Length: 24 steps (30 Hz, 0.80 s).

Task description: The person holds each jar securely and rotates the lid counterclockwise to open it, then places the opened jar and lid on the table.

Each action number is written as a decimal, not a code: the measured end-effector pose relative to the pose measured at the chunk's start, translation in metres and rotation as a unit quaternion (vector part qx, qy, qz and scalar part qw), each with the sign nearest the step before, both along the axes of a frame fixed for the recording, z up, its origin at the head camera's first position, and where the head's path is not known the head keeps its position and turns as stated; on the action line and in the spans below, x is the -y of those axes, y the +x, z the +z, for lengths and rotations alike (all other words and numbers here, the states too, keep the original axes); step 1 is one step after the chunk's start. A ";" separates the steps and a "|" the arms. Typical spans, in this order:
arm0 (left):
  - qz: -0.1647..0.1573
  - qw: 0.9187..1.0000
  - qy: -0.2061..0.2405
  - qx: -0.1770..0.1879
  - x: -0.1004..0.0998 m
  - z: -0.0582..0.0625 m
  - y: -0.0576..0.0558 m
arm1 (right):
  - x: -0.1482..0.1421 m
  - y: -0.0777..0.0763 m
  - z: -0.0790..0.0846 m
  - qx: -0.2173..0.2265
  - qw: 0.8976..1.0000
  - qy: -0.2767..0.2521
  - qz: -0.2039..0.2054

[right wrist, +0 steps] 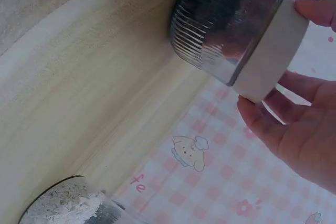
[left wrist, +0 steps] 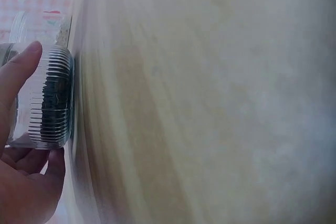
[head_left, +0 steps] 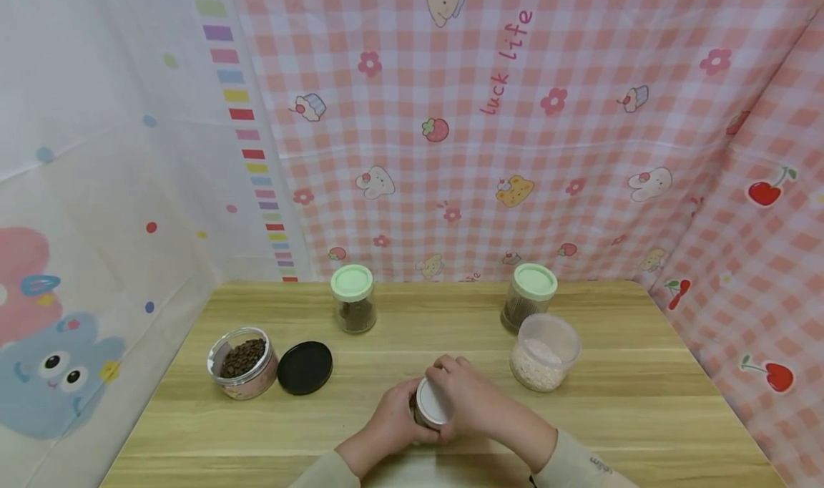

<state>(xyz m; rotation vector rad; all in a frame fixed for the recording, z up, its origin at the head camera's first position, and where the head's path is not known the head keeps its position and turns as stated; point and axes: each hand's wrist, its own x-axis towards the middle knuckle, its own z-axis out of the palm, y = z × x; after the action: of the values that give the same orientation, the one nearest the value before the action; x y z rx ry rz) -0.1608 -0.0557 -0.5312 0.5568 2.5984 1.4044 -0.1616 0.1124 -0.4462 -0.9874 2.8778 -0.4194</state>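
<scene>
A clear ribbed jar point(right wrist: 226, 30) with dark contents stands on the table in front of me, its whitish lid point(head_left: 433, 403) seated on top. My left hand point(head_left: 391, 418) grips the jar's body from the left, with the thumb on one side and the fingers on the other in the left wrist view. From the right, my right hand point(head_left: 473, 401) holds the lid by its rim between thumb and fingers. In the head view the hands cover most of the jar. What its dark contents are, I cannot tell.
At the left are an open tub point(head_left: 259, 386) of brown pellets and a black lid point(head_left: 305, 368). Green-lidded jars stand at the back left point(head_left: 355, 298) and back right point(head_left: 531, 295). An open clear container point(head_left: 558, 330) of whitish flakes sits before the right one.
</scene>
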 end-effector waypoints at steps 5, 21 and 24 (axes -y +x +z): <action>0.017 1.000 -0.020 -0.004 -0.001 0.002 0.000 | 0.000 0.003 0.001 0.007 0.999 -0.004 -0.036; 0.017 1.000 -0.016 0.002 -0.001 0.001 0.000 | -0.001 0.006 0.003 0.017 0.998 -0.019 -0.051; 0.014 1.000 -0.012 0.002 -0.001 0.001 0.000 | -0.002 0.005 0.004 0.021 0.998 -0.023 -0.048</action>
<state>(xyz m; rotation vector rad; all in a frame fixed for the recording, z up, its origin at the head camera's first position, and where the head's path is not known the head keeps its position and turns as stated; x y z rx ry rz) -0.1605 -0.0546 -0.5302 0.5165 2.6258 1.3795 -0.1565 0.1140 -0.4426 -0.8372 2.8988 -0.5086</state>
